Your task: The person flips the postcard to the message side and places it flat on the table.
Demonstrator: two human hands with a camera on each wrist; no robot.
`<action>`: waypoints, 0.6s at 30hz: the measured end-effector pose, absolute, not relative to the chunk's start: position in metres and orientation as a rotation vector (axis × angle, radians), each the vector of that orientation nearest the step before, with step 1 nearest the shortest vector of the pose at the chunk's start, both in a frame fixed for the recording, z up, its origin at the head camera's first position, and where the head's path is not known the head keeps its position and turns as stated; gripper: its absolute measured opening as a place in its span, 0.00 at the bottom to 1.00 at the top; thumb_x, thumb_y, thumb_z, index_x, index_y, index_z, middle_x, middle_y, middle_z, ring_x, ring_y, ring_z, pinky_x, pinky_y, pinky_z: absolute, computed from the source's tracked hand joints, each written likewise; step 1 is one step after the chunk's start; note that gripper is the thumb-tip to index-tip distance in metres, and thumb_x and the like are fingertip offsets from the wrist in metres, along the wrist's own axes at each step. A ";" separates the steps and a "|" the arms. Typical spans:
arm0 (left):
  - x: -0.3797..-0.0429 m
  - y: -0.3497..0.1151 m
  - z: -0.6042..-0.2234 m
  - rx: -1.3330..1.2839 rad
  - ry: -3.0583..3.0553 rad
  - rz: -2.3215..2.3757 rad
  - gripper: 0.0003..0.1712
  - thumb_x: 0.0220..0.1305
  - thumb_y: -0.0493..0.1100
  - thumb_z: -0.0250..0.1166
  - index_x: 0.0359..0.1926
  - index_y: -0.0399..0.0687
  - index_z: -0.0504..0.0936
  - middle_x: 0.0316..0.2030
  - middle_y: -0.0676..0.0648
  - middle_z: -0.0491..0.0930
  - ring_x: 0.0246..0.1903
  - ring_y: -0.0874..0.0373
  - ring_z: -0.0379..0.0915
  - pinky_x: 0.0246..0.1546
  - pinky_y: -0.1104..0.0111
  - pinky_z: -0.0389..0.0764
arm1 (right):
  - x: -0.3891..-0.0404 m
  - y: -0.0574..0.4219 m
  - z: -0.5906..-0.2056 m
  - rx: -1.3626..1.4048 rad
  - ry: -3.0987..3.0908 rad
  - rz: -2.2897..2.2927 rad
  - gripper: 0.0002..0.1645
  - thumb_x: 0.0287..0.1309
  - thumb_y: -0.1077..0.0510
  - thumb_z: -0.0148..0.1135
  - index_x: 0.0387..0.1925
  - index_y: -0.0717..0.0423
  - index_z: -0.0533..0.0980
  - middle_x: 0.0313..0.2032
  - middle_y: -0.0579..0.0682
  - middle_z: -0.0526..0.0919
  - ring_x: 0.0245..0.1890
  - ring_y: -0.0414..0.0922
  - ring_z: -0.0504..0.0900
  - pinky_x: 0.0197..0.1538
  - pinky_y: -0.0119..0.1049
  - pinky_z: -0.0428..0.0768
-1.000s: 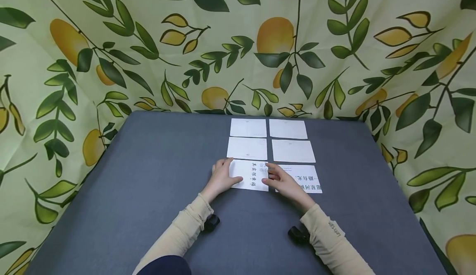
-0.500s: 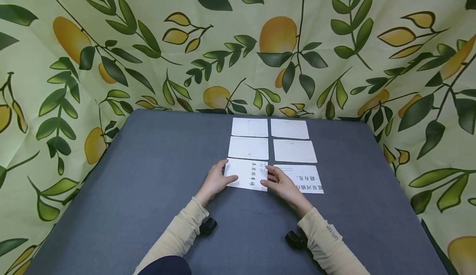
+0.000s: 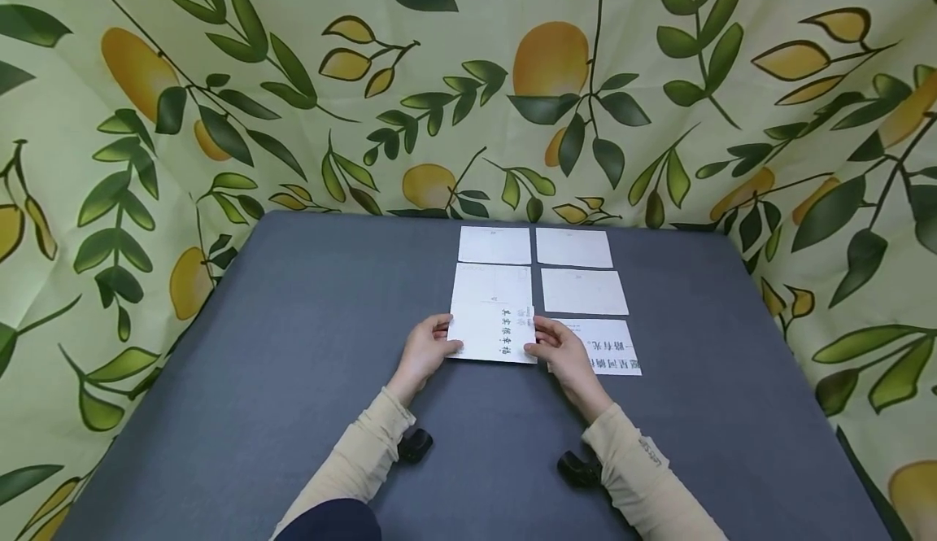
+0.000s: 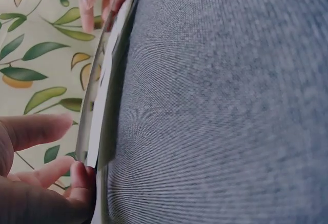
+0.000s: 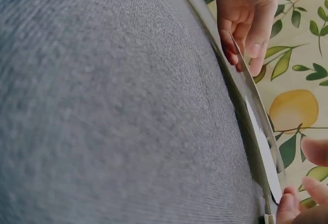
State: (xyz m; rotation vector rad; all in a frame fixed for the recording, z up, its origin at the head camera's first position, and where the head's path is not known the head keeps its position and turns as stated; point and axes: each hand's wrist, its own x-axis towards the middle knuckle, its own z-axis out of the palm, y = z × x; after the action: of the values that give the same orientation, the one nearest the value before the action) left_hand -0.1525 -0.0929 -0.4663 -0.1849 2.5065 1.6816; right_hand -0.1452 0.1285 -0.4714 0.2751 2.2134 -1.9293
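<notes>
While both hands are busy in the head view, the left hand (image 3: pixel 422 354) pinches the left edge of a lettered card (image 3: pixel 479 333) and the right hand (image 3: pixel 567 355) pinches its right edge. It's at the near left of a two-column layout over the blue-grey counter (image 3: pixel 351 305), hiding the near edge of the middle left card (image 3: pixel 492 283); can't tell if those two touch. Past that is the far left card (image 3: pixel 494 246); the right column has the far right card (image 3: pixel 573 248), middle right card (image 3: pixel 584 291) and a printed near right card (image 3: pixel 615 342), partly covered by the right hand. Fruit-print fabric (image 3: pixel 424 187) hangs behind.

Left wrist view: lettered card nearly edge-on, left fingertips at its edge, right hand at the opposite end.

Right wrist view: left hand clearly gripping its end, right hand partly cut off.
</notes>
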 end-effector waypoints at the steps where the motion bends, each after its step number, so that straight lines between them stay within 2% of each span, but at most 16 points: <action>1: -0.154 -0.092 -0.467 -0.189 2.511 1.695 0.28 0.48 0.29 0.67 0.54 0.32 0.74 0.45 0.35 0.77 0.42 0.49 0.72 0.43 0.64 0.76 | -0.146 0.129 -0.471 0.292 2.219 -1.944 0.34 0.50 0.72 0.60 0.62 0.63 0.66 0.58 0.60 0.70 0.53 0.50 0.69 0.41 0.18 0.70; 6: -0.157 -0.091 -0.466 -0.238 2.502 1.786 0.25 0.45 0.26 0.66 0.49 0.32 0.75 0.41 0.37 0.76 0.37 0.53 0.71 0.37 0.70 0.75 | -0.152 0.127 -0.472 0.343 2.234 -2.014 0.37 0.45 0.77 0.58 0.61 0.63 0.65 0.55 0.61 0.70 0.48 0.47 0.69 0.40 0.19 0.71; 11: -0.161 -0.087 -0.465 -0.293 2.488 1.873 0.22 0.48 0.27 0.64 0.48 0.34 0.73 0.39 0.38 0.76 0.35 0.55 0.71 0.35 0.71 0.74 | -0.158 0.124 -0.471 0.372 2.291 -2.050 0.40 0.42 0.79 0.57 0.61 0.62 0.63 0.48 0.57 0.69 0.41 0.43 0.68 0.38 0.19 0.71; 14: -0.162 -0.085 -0.466 -0.310 2.480 1.923 0.20 0.50 0.29 0.64 0.47 0.34 0.74 0.37 0.40 0.76 0.33 0.57 0.70 0.34 0.73 0.73 | -0.160 0.122 -0.469 0.382 2.328 -2.058 0.37 0.44 0.77 0.57 0.60 0.62 0.64 0.45 0.55 0.69 0.38 0.42 0.67 0.36 0.20 0.70; 18: -0.163 -0.085 -0.465 -0.302 2.497 1.960 0.14 0.54 0.31 0.63 0.44 0.33 0.76 0.34 0.41 0.76 0.31 0.59 0.68 0.34 0.73 0.70 | -0.161 0.123 -0.468 0.405 2.345 -2.070 0.27 0.52 0.72 0.56 0.56 0.62 0.68 0.42 0.53 0.70 0.37 0.41 0.67 0.37 0.21 0.70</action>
State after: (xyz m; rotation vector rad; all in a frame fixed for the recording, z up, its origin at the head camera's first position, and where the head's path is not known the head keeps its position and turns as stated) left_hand -0.1628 -0.0845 -0.4655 -0.3020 2.4975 1.9602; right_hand -0.1612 0.1225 -0.4684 0.4053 2.3452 -2.0703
